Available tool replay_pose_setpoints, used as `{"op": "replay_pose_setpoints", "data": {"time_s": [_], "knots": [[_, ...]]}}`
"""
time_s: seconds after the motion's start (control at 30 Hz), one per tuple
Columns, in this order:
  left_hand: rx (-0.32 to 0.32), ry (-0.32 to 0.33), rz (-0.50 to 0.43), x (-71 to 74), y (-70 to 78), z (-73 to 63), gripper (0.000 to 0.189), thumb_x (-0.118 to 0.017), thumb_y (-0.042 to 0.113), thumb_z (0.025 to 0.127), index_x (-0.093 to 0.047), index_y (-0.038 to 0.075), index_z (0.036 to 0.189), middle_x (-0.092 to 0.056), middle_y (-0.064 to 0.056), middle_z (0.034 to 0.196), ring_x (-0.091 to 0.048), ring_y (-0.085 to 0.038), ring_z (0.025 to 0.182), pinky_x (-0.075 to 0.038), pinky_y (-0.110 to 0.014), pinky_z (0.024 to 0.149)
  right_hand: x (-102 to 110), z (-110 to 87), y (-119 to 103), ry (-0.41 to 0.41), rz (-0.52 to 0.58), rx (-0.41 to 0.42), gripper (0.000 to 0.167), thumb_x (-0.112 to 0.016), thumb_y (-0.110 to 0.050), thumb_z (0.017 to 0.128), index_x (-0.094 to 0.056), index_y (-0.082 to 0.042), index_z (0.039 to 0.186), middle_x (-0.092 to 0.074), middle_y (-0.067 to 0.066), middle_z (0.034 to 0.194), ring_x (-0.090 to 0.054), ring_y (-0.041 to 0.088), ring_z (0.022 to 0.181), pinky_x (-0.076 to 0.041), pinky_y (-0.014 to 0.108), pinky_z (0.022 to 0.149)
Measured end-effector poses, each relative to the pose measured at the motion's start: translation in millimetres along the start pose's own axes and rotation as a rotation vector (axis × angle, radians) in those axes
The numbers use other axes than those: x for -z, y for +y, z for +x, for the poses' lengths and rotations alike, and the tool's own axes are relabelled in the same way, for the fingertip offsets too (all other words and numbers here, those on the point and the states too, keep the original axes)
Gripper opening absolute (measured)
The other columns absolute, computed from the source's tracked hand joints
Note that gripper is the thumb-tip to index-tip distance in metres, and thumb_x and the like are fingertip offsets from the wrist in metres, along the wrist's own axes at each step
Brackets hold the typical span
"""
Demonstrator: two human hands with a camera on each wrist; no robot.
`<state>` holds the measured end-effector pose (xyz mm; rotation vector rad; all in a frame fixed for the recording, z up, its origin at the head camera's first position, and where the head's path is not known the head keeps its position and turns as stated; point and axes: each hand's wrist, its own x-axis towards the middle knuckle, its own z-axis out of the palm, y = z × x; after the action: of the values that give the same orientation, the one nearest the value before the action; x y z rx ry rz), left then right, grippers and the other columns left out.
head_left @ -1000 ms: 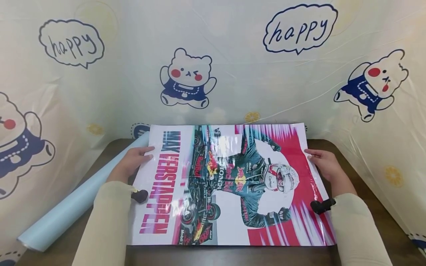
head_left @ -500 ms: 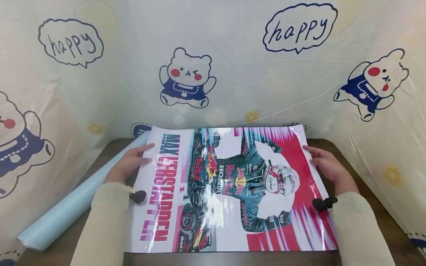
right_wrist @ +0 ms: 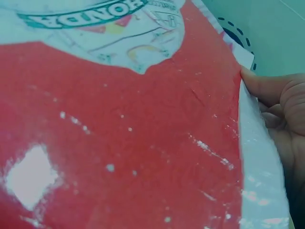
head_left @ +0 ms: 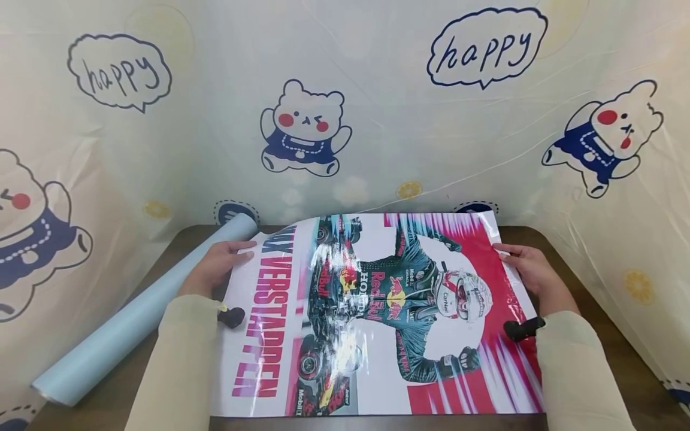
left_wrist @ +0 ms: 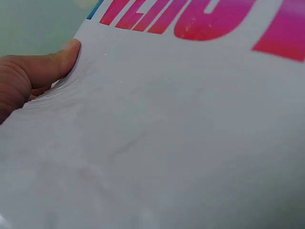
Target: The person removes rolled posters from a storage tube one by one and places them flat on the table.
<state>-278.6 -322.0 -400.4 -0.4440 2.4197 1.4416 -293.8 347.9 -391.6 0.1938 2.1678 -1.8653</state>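
A glossy poster point(head_left: 377, 311) lies sideways between my hands, showing a helmeted racing driver, a race car and large pink-and-blue lettering. My left hand point(head_left: 218, 266) pinches its left edge. In the left wrist view, the thumb point(left_wrist: 64, 59) presses on the white margin and small creases spread from it. The right edge is pinched by my right hand point(head_left: 530, 272); in the right wrist view its thumb point(right_wrist: 262, 88) lies on the border beside the red area, other fingers partly hidden behind the sheet. The poster's far left corner sags and curls.
Left of the poster, a long light-blue roll point(head_left: 140, 311) lies diagonally on the dark brown table point(head_left: 609, 335), partly behind my left arm. A pale curtain point(head_left: 399, 137) with bear drawings and "happy" bubbles encloses the back and sides. Small black devices point(head_left: 232, 317) sit at both wrists.
The poster has come lower and nearer to me, and glare on it has shifted. Its far left corner has bent down, uncovering the roll's far end. Both hands keep their grip.
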Motion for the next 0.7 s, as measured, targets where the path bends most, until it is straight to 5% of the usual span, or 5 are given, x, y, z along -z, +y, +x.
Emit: {"op": "replay_pose_setpoints", "data": {"time_s": [0.23, 0.43, 0.53, 0.7], "knots": [[0.005, 0.041, 0.005, -1.0, 0.2, 1.1, 0.068, -0.063, 0.047, 0.092, -0.04, 0.02, 0.15, -0.052, -0.015, 0.138, -0.058, -0.033, 0.117, -0.049, -0.045, 0.095, 6, -1.1, 2, -0.04, 0.053, 0.042, 0.052, -0.057, -0.025, 0.1, -0.043, -0.012, 0.148, -0.069, -0.008, 0.095, -0.071, 0.017, 0.081, -0.058, 0.035, 0.072], [-0.01, 0.05, 0.13, -4.4, 2.4, 7.1, 0.074, -0.064, 0.046, 0.091, -0.033, 0.02, 0.153, -0.044, -0.017, 0.143, -0.05, -0.038, 0.124, -0.043, -0.054, 0.099, 1, -1.5, -2, -0.017, -0.265, 0.002, 0.065, -0.051, -0.035, 0.102, -0.027, -0.003, 0.153, -0.062, 0.011, 0.112, -0.07, 0.022, 0.082, -0.058, 0.039, 0.073], [-0.02, 0.061, 0.19, -5.1, 5.6, 10.0, 0.07, -0.063, 0.045, 0.092, -0.038, 0.016, 0.151, -0.046, -0.018, 0.141, -0.048, -0.039, 0.123, -0.04, -0.059, 0.101, -3, 0.3, -3, 0.004, -0.404, 0.022, 0.061, -0.048, -0.035, 0.103, -0.032, 0.001, 0.15, -0.053, 0.027, 0.123, -0.067, 0.027, 0.086, -0.058, 0.04, 0.072], [-0.041, 0.1, 0.256, -5.0, 14.3, 8.7, 0.06, -0.059, 0.044, 0.096, -0.048, 0.008, 0.142, -0.053, -0.019, 0.13, -0.052, -0.038, 0.115, -0.04, -0.061, 0.099, -6, 7.3, -5, 0.061, -0.608, 0.105, 0.051, -0.047, -0.028, 0.104, -0.045, 0.01, 0.138, -0.049, 0.033, 0.128, -0.055, 0.039, 0.103, -0.053, 0.048, 0.085]]}}
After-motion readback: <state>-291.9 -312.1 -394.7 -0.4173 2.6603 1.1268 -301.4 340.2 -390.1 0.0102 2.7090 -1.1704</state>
